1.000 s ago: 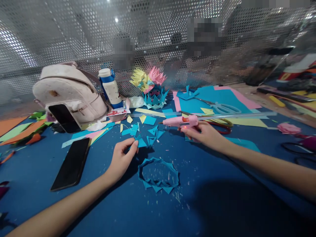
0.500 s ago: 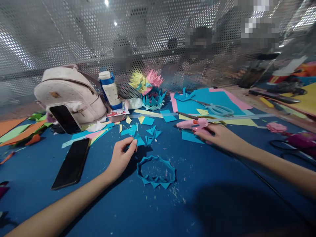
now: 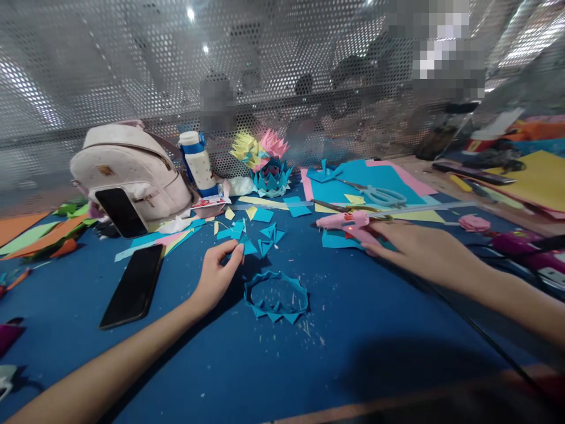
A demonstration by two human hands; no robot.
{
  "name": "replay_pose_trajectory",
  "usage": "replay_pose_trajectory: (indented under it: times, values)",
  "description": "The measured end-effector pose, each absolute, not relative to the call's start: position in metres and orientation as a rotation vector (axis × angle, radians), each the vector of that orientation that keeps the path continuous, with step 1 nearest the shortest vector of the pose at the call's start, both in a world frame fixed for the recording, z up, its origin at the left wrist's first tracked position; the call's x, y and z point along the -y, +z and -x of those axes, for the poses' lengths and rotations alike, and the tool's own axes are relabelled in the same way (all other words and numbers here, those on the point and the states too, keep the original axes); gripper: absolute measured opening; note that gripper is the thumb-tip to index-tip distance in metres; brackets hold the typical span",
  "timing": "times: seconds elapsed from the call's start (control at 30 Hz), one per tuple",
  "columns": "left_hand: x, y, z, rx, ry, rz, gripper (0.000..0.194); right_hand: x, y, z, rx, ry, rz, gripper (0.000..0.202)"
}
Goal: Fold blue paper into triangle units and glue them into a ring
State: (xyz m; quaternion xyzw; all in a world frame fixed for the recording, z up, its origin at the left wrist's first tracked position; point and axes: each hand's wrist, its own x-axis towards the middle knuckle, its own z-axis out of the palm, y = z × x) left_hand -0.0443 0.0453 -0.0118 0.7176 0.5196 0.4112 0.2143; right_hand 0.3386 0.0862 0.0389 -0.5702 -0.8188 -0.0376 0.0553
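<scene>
My left hand (image 3: 219, 274) rests on the blue table with thumb and forefinger closed in a pinch. Its tips are at the edge of a folded blue paper piece (image 3: 249, 246); what lies between them is hidden. More blue folded pieces (image 3: 270, 237) lie just beyond. At the right, a pink hot glue gun (image 3: 342, 221) lies over a blue paper sheet, a small red light on its side. My right hand (image 3: 415, 244) is by its handle, fingers apart, the thumb close to the handle's end. Between my hands lies a ring of blue folded paper points (image 3: 276, 318).
Scissors (image 3: 384, 196) lie on blue and pink sheets behind the glue gun. Paper flowers (image 3: 271, 176), a bottle (image 3: 198, 165) and a backpack (image 3: 126, 159) line the perforated metal wall. A phone (image 3: 135, 285) lies at left. A black cord (image 3: 477, 330) runs under my right forearm.
The fingers of my right hand have loosened from the glue gun's handle and spread apart. My left hand keeps its pinch. The whole view has shifted slightly.
</scene>
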Motion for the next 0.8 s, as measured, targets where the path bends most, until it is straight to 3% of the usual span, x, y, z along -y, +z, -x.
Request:
replay_pose_trajectory:
  times: [0.13,0.17,0.27,0.33,0.57,0.8]
  values:
    - [-0.041,-0.005,0.042,-1.397,1.156,-2.172,0.027,-0.051,0.057,-0.33,2.542,-0.366,1.576,0.05]
    - [-0.039,-0.002,0.04,-1.371,1.161,-2.233,0.023,-0.041,0.064,-0.324,2.576,-0.308,1.456,0.045]
    - [-0.028,0.011,0.029,-1.238,1.155,-2.457,0.041,-0.014,0.084,-0.3,2.681,-0.015,1.08,0.03]
    - [-0.02,0.019,0.021,-1.109,1.097,-2.628,0.037,-0.005,0.095,-0.282,2.689,0.059,0.891,0.025]
    - [0.003,0.032,0.006,-0.893,0.932,-3.057,0.026,-0.014,0.108,-0.228,2.735,-0.153,0.646,0.018]
    - [-0.002,0.037,0.011,-0.954,0.94,-3.165,0.029,-0.022,0.108,-0.196,2.815,-0.382,0.487,0.017]
